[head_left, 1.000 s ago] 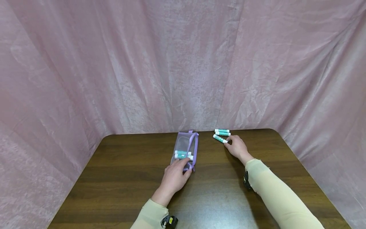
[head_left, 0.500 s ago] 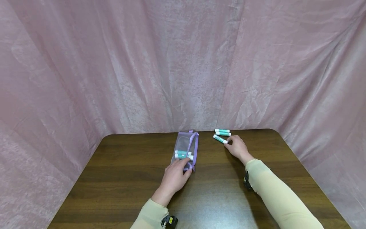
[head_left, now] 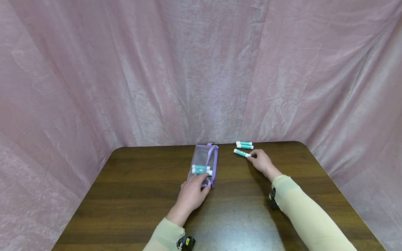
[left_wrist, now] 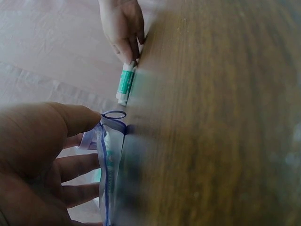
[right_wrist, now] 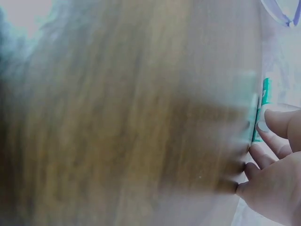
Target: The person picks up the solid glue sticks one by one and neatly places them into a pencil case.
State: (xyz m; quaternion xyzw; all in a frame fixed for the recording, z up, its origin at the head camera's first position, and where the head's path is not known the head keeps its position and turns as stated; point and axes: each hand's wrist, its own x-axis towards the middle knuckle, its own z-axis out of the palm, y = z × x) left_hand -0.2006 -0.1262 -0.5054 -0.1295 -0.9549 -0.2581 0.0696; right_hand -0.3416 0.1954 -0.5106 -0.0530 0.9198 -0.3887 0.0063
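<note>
In the head view, a see-through mesh pouch (head_left: 199, 157) with purple zip edging lies on the table, with two green-and-white glue sticks (head_left: 201, 171) showing in it. My left hand (head_left: 191, 195) holds the pouch's near end between thumb and fingers; the left wrist view has the thumb (left_wrist: 82, 117) at the zip corner. To the right, my right hand (head_left: 261, 162) pinches the white end of another glue stick (head_left: 241, 153) between thumb and fingers. That glue stick (left_wrist: 125, 82) points toward the pouch in the left wrist view. The pinched end is partly hidden by the fingers.
Two more glue sticks (head_left: 244, 145) lie side by side just beyond the right hand, near the table's far edge. The brown wooden table (head_left: 141, 195) ends against a pink curtain (head_left: 201, 69) hanging behind and at both sides.
My right hand has shifted slightly right and toward me, and the glue stick it pinches has turned a little flatter across the view. The left hand and pouch have stayed in place.
</note>
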